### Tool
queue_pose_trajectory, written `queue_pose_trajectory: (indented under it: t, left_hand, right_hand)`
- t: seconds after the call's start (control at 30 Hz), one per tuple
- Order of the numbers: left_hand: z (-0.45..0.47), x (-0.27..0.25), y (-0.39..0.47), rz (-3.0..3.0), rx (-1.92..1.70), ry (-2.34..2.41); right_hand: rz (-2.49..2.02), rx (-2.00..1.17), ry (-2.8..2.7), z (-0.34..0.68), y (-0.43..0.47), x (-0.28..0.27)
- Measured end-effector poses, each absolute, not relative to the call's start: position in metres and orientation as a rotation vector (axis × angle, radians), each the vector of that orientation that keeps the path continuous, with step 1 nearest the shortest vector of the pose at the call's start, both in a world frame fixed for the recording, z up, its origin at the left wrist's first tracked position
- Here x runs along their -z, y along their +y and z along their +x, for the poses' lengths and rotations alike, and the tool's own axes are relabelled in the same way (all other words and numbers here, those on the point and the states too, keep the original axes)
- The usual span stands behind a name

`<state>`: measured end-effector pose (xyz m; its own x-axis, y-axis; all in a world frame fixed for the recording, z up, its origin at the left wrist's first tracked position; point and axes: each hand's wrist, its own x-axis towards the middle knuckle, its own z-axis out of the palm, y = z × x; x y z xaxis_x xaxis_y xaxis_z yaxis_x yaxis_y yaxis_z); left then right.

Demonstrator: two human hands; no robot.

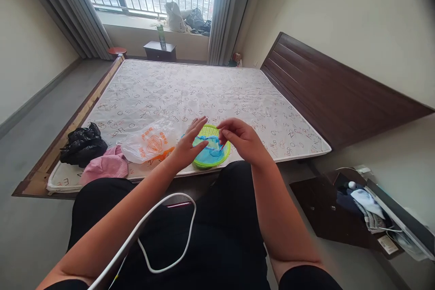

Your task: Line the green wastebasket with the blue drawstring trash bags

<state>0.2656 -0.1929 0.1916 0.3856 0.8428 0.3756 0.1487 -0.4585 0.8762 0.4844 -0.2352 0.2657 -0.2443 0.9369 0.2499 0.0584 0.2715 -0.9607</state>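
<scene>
A yellow-green plastic basket (207, 164) stands near the front edge of the mattress, with thin blue plastic (211, 157) lying inside it. My left hand (187, 147) is over the basket's left side, fingers stretched out and thumb apart, holding nothing. At the right rim, my right hand (240, 140) has its fingers curled in toward the thumb. Whether anything is pinched there is hidden; a small reddish bit shows just below the fingertips. Left of the basket lies a crumpled clear plastic bag (149, 142) with orange print.
A pink cloth (105, 167) and a black plastic bag (83, 145) lie on the mattress's (190, 81) left front corner. A white cable (170, 269) loops over my lap. At right, an open-topped dark cabinet (316, 201) holds clothes. A dark headboard (326, 86) borders the bed.
</scene>
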Motion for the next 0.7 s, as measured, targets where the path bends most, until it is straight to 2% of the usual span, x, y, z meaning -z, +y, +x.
queue_pose_trajectory:
  t: [0.07, 0.17, 0.3, 0.4, 0.5, 0.7]
  left_hand:
    - [0.275, -0.186, -0.194, 1.892, -1.095, 0.889]
    - [0.276, -0.172, -0.193, 1.886, -1.262, 1.114]
    - [0.252, -0.148, -0.184, 1.6, -1.465, 1.354]
    - [0.222, -0.13, -0.169, 1.384, -1.477, 1.469]
    - [0.191, -0.114, -0.15, 1.274, -1.311, 1.588]
    - [0.162, -0.097, -0.136, 1.322, -0.591, 1.547]
  right_hand:
    - [-0.926, -1.121, -1.598, 0.479, -0.233, -0.273]
    - [-0.942, -1.081, -1.606, 0.476, -0.233, -0.28]
    - [-0.96, -1.005, -1.595, 0.478, -0.235, -0.282]
    - [-1.04, -0.832, -1.525, 0.483, -0.232, -0.282]
    - [-1.134, -0.652, -1.473, 0.493, -0.227, -0.284]
    - [-1.114, -0.584, -1.542, 0.511, -0.225, -0.302]
